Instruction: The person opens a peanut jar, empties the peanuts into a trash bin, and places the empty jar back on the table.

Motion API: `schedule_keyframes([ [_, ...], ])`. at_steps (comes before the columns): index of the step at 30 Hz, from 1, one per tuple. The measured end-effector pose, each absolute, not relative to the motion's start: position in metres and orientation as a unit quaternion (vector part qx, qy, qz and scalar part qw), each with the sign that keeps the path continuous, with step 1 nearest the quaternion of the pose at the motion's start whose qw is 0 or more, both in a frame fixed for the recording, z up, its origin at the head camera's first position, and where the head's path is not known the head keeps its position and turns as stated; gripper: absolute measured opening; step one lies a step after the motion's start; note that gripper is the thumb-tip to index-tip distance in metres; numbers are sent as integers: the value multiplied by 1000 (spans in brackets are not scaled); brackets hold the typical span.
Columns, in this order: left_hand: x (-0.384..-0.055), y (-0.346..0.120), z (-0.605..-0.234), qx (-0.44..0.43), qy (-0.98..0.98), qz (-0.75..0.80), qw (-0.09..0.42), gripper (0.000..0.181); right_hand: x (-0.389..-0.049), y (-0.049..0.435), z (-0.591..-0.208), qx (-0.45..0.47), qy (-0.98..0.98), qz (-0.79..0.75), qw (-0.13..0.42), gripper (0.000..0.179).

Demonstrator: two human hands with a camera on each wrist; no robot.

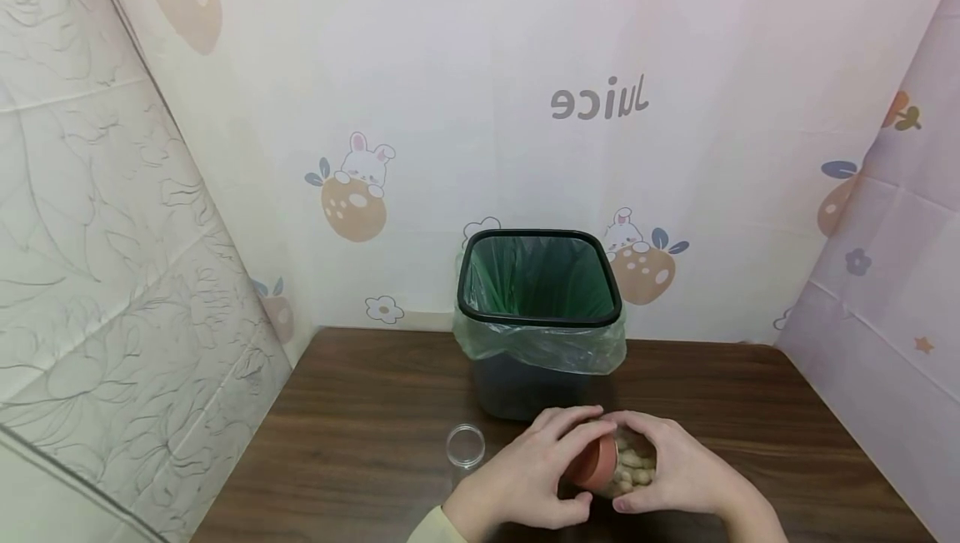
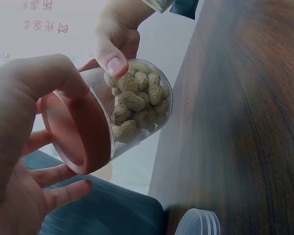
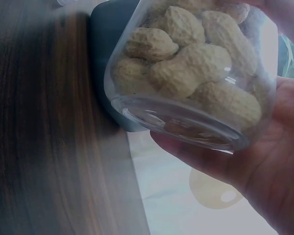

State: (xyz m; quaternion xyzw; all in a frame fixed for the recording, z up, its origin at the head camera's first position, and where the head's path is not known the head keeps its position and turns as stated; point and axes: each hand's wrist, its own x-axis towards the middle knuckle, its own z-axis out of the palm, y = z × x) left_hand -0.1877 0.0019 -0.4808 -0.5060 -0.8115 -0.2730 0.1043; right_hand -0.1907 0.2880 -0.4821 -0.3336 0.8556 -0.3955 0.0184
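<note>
A clear jar of unshelled peanuts (image 1: 633,466) lies tilted between both hands, its orange-brown lid (image 1: 597,461) on the left-hand end. My left hand (image 1: 536,472) grips that lid; in the left wrist view, fingers (image 2: 71,78) curl over its rim and others spread around its far side. My right hand (image 1: 686,468) holds the glass body, with fingers wrapped around the side near the base. Close up in the right wrist view, the peanuts (image 3: 191,63) rest behind clear glass above the thick round bottom. The jar appears raised off the wooden table (image 1: 360,426).
Behind the hands stands a dark bin (image 1: 517,385) lined with a green translucent bag (image 1: 540,347). A small clear threaded container (image 1: 465,447) is left of the left hand. Printed curtains (image 1: 420,110) hang along the back and sides of the table.
</note>
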Motion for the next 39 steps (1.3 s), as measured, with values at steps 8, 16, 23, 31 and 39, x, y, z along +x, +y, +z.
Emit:
schedule_keyframes([
  [8,-189,3,-483,-500,-816,-271,108,85,-191,288,-481,-330,852,-405,32,77],
  [16,-190,3,-483,-488,-825,-261,110,81,-191,288,-481,-328,854,-403,36,76],
  [23,-190,2,-483,-467,-836,-265,115,79,-191,287,-484,-337,860,-383,-4,80],
  [31,-189,2,-483,-449,-841,-280,112,77,-191,287,-484,-332,862,-384,-2,81],
  [39,-187,2,-483,-436,-844,-286,121,76,-191,287,-484,-332,854,-399,17,79],
])
